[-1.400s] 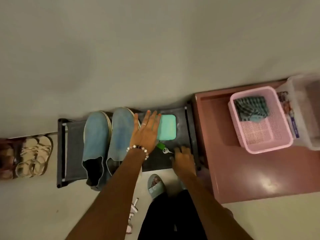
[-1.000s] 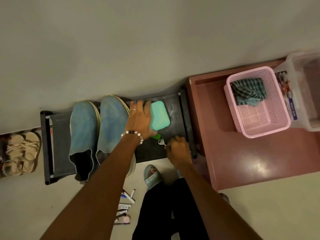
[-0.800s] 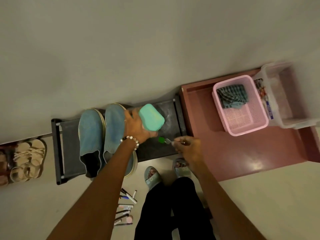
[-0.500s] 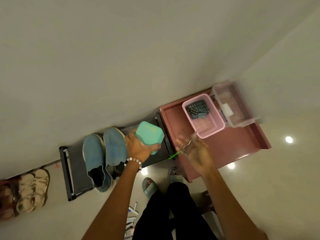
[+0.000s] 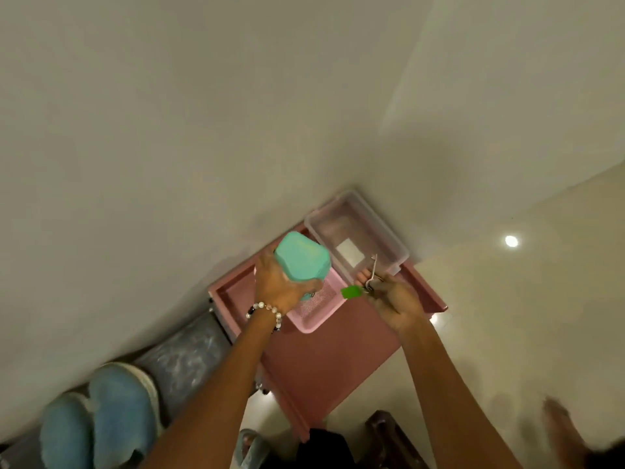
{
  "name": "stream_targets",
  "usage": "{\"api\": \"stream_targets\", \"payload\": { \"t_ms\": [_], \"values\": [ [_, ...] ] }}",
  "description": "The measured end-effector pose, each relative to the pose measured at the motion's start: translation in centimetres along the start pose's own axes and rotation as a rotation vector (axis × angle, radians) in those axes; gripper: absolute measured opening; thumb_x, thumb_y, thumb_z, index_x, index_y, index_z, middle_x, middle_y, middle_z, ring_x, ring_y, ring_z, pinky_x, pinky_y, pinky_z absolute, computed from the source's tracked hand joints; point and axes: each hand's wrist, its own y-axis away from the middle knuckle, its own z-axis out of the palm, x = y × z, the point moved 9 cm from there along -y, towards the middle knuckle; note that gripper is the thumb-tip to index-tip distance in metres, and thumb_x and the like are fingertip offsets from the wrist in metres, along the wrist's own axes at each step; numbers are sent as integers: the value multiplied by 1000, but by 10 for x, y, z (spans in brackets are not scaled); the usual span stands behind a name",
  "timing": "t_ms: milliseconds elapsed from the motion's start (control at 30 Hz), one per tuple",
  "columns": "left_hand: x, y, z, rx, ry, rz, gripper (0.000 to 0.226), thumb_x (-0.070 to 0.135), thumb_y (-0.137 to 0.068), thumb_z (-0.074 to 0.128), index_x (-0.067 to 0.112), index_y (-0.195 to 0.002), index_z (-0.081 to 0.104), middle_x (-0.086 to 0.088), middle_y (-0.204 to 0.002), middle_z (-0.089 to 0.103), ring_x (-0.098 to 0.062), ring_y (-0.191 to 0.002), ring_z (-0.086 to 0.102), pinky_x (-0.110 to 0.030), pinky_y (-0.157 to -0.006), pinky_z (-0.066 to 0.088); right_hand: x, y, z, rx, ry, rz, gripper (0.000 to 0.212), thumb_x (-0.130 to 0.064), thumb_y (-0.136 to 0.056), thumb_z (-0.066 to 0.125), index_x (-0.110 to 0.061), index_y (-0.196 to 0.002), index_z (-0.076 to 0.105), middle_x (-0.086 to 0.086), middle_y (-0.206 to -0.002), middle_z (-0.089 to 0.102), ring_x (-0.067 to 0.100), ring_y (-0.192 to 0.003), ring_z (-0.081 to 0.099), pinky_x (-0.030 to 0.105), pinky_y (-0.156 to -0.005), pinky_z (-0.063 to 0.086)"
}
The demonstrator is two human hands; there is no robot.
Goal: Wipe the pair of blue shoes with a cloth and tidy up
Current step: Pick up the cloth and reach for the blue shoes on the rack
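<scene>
The pair of blue shoes (image 5: 101,421) sits side by side on the dark shoe rack (image 5: 182,353) at the lower left. My left hand (image 5: 280,286) grips a teal box (image 5: 302,257) and holds it above the pink basket (image 5: 318,313). My right hand (image 5: 395,299) pinches a key ring with a green tag (image 5: 351,292) and metal keys, over the edge of the clear plastic bin (image 5: 358,238). The cloth in the basket is hidden behind the teal box.
The pink basket and clear bin stand on a reddish-pink table (image 5: 324,367) against the wall. Glossy floor lies to the right. A dark object (image 5: 389,431) sits on the floor near my feet, and another person's hand (image 5: 568,431) shows blurred at lower right.
Both hands lifted off the shoe rack and moved right: the left carried the teal box over the pink basket, the right carried the keys to the clear bin. The view swung right.
</scene>
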Motion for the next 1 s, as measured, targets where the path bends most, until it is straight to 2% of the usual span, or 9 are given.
{"api": "stream_targets", "payload": {
  "t_ms": [100,233,367,500,600,700,800,900,1000],
  "values": [
    [40,-42,42,2,-33,109,109,42,-41,93,12,-132,41,-2,-122,45,-19,-111,46,-33,-91,47,-29,-53,-12,69,113,-66,35,18,-90,35,-1,-114,52,13,-101,61,23,-83,65,37,-69,56],
    [74,-84,94,47,-316,279,108,62,-44,83,11,-130,44,-7,-123,54,-27,-112,48,-36,-95,40,-42,-118,-19,104,216,-131,41,20,-87,36,-2,-113,57,13,-101,66,26,-87,67,37,-68,56],
    [70,-118,147,-11,-631,299,111,68,-51,74,9,-135,34,-11,-129,48,-31,-118,44,-41,-99,39,-33,-166,-43,275,439,-133,27,20,-83,46,1,-97,59,16,-79,61,18,-59,59,27,-54,52],
    [45,-137,179,-83,-823,280,110,64,-57,77,4,-137,30,-15,-133,45,-33,-121,45,-41,-101,39,-27,-190,-56,371,622,-151,26,15,-76,61,6,-100,62,15,-83,62,28,-78,62,39,-72,54],
    [34,-146,190,-118,-913,279,109,64,-61,74,2,-139,29,-15,-134,45,-32,-121,47,-41,-101,39,-24,-191,-57,408,612,-103,16,15,-82,57,4,-93,57,14,-87,56,26,-74,58,34,-56,52],
    [30,-153,193,-168,-971,282,107,65,-67,71,2,-141,26,-15,-138,42,-33,-127,44,-43,-107,31,-26,-191,-54,387,605,-50,15,16,-87,48,3,-80,50,16,-88,51,33,-83,59,43,-68,55],
    [40,-146,183,-189,-960,357,88,57,-78,66,5,-141,33,-14,-140,42,-33,-126,45,-44,-108,29,-25,-178,-56,392,474,-22,24,21,-86,40,-1,-75,46,11,-75,45,22,-63,49,30,-49,41],
    [48,-120,154,-208,-755,378,67,43,-86,63,10,-140,40,-13,-140,42,-32,-122,48,-41,-104,39,-29,-154,-53,403,423,-55,27,18,-87,40,-3,-74,51,10,-74,47,18,-63,46,29,-57,41],
    [35,-78,103,-180,-429,314,52,27,-87,66,13,-135,49,-8,-135,46,-24,-111,54,-36,-96,46,-19,-111,-44,374,334,-54,26,19,-86,41,2,-86,59,11,-80,55,18,-68,53,28,-62,48]
  ]
}}
